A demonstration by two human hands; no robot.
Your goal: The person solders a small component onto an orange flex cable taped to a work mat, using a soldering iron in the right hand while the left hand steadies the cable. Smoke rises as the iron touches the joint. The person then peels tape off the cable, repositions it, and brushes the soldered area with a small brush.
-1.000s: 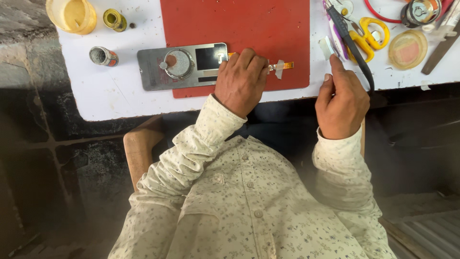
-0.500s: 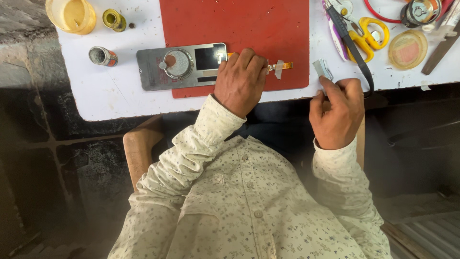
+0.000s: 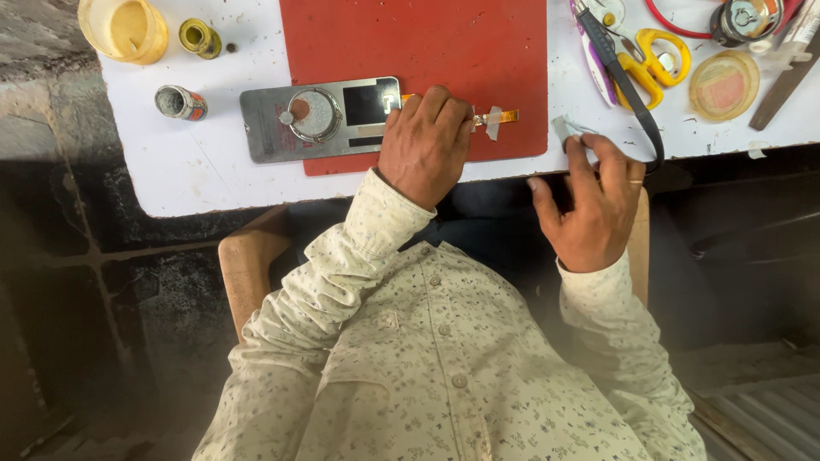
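Fingers of the left hand [image 3: 424, 145] lay curled together, pressing down on the thin orange flex strip [image 3: 500, 116] beside the grey metal phone plate [image 3: 320, 119] at upper centre, on the red mat [image 3: 427, 51]. The right hand [image 3: 598, 201], fingers loosely spread, pinched a small pale translucent scrap [image 3: 565, 128] at the white table's [image 3: 196, 171] edge.

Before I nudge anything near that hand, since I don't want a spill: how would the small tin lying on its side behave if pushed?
The small tin lies on its side on the white table, so it would probably roll. Its open end shows, so contents might spill. It looks small, likely light.
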